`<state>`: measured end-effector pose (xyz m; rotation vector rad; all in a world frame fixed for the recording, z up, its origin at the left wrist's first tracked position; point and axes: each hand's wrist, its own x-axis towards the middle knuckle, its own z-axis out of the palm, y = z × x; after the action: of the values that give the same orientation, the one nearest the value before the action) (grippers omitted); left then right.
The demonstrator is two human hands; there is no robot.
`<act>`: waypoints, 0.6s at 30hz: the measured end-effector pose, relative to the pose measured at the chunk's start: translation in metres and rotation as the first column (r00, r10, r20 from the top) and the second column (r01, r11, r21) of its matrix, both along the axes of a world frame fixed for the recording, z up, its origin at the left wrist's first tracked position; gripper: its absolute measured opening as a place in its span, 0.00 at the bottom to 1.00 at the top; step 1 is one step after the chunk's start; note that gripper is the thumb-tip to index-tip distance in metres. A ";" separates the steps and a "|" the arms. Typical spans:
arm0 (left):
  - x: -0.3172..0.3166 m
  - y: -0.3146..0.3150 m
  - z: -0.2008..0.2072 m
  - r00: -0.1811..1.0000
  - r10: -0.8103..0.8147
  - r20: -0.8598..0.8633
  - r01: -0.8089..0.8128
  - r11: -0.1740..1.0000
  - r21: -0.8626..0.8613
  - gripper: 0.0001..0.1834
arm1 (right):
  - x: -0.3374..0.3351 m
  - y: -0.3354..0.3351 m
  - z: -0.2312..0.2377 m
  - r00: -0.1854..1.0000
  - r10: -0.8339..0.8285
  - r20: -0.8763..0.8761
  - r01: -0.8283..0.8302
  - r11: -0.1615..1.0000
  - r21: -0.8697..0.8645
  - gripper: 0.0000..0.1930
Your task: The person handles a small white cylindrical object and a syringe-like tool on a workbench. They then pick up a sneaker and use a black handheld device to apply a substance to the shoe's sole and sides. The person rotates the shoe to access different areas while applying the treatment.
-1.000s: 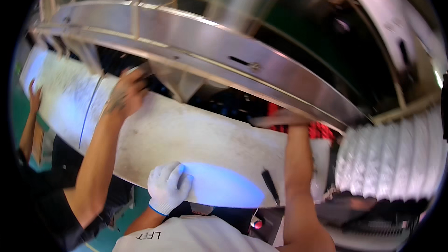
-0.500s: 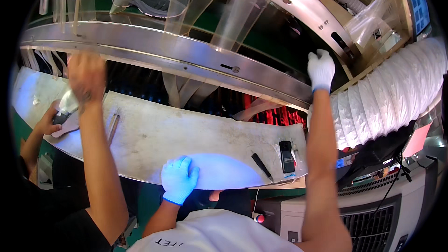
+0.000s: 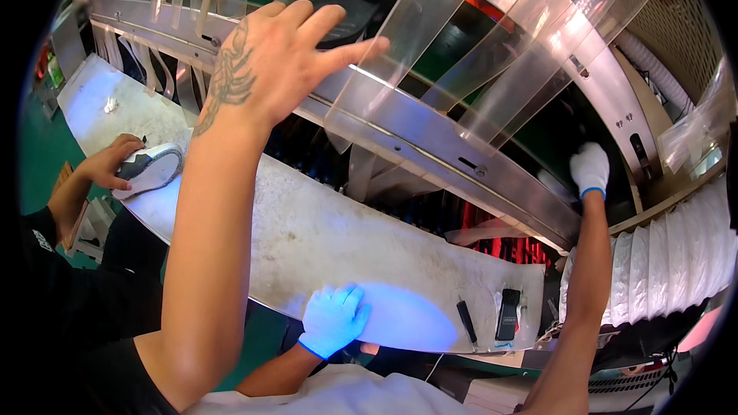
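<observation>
My left hand [image 3: 335, 321], in a white glove tinted blue by the light, lies on the front edge of the pale worktable [image 3: 330, 238]. It is open, its fingers apart, with nothing under them that I can see. Farther right, my right hand [image 3: 590, 169], also gloved, reaches past the metal rail [image 3: 438, 138] into the dark conveyor opening. Its fingers look curled; what they hold, if anything, is hidden. Close beside them is a blurred pale shape [image 3: 552, 184]. A black pen-like tool [image 3: 467, 321] and a small black device [image 3: 507, 315] lie on the table between my hands.
At left, a co-worker's arm [image 3: 215, 223] crosses the view, hand raised by the clear plastic strips [image 3: 407, 31]. The co-worker's other hand [image 3: 108, 161] rests on a grey-and-white shoe [image 3: 154, 167]. A white ribbed duct [image 3: 661, 277] stands at right; red-lit rollers [image 3: 507, 247] show below the rail.
The view has shifted left. The co-worker's near hand has come toward me and spread its fingers. A shoe is now clearly seen under their other hand. My left hand stays on the table edge.
</observation>
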<state>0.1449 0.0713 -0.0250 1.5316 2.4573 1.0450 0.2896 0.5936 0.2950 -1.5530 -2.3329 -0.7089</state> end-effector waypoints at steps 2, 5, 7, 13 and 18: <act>-0.005 0.002 0.003 1.000 -0.008 0.028 0.009 0.999 -0.047 0.14 | -0.066 -0.038 -0.015 0.946 0.324 0.015 -0.324 0.943 0.074 0.15; -0.002 0.001 0.000 1.000 0.001 0.007 -0.002 0.998 0.056 0.14 | -0.185 -0.061 0.001 0.857 0.502 0.119 -0.502 0.864 -0.035 0.13; 0.002 0.004 0.003 0.998 -0.053 0.044 0.052 0.998 0.030 0.16 | -0.237 -0.016 0.001 0.866 0.491 0.092 -0.499 0.860 0.109 0.16; -0.004 -0.004 -0.004 0.999 -0.026 0.023 0.026 0.999 -0.038 0.17 | -0.221 -0.129 -0.024 0.553 0.788 -0.272 -0.826 0.562 -0.051 0.24; -0.006 -0.023 0.008 0.973 -0.056 0.224 -0.033 0.926 0.375 0.19 | -0.018 -0.309 -0.072 0.113 0.370 -0.922 -0.461 0.842 0.281 0.15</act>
<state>0.1390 0.0480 -0.0170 1.4056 2.1760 1.6686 0.2715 0.2848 0.2226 -0.7476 -1.5575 0.4732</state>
